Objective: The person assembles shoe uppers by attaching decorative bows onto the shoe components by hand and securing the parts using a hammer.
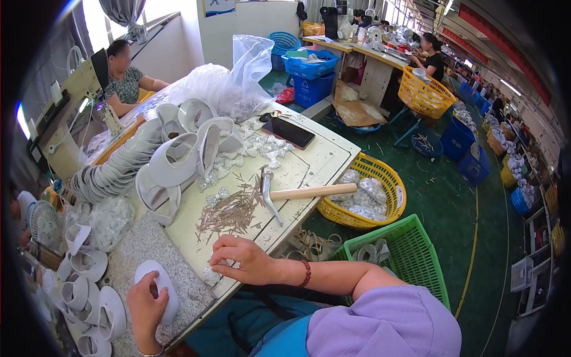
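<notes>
My left hand (147, 306) grips a white shoe upper (170, 290), thumb and fingers curled over its edge, on a speckled stone slab (156, 245). My right hand (242, 259) is closed in a pinch just right of the slab; what its fingertips hold, if anything, I cannot make out. Below them lies a small silvery ornament (209, 273). A heap of thin brown strips (229, 219) lies beyond my right hand. Next to it a hammer (315, 191) rests with its wooden handle past the table edge. More silvery ornaments (262, 146) are scattered farther back.
White uppers (172, 160) are stacked at the back left, others (110, 312) left of the slab. A phone (289, 133) lies near the far edge. Yellow (392, 211) and green (416, 250) baskets stand at right. A co-worker (125, 80) sits across, near a sewing machine (62, 119).
</notes>
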`<state>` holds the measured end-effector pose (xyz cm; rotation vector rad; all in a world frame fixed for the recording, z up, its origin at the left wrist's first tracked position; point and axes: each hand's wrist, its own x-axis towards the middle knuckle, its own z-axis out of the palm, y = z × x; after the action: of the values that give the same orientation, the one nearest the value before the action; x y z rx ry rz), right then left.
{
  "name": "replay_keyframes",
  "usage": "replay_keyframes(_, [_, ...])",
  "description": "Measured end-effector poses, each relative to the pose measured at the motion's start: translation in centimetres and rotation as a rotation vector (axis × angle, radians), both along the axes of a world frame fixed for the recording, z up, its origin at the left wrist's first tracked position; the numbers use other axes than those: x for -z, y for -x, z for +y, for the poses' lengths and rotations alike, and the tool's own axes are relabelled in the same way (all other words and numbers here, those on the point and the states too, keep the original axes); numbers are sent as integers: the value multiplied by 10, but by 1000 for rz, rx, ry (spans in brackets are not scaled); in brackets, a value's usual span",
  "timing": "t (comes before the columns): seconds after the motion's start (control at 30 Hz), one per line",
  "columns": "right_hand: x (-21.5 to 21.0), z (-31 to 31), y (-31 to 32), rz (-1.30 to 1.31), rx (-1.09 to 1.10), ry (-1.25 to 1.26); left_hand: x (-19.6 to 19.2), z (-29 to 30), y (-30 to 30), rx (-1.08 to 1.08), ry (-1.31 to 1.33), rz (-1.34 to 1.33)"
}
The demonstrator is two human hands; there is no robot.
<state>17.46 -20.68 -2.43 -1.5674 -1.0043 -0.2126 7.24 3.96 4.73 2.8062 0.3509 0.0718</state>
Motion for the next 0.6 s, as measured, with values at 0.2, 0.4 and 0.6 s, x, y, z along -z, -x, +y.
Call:
replay_keyframes(0.2, [6, 1, 1, 8, 3, 52, 3, 11, 14, -119, 663, -303])
replay_keyframes(0.4, [-24, 9, 8, -9, -51, 26, 16, -18, 7, -145, 1396, -654])
replay_keyframes(0.6, [-65, 56, 15, -303, -163, -3, 32, -34, 16, -212, 1401, -580])
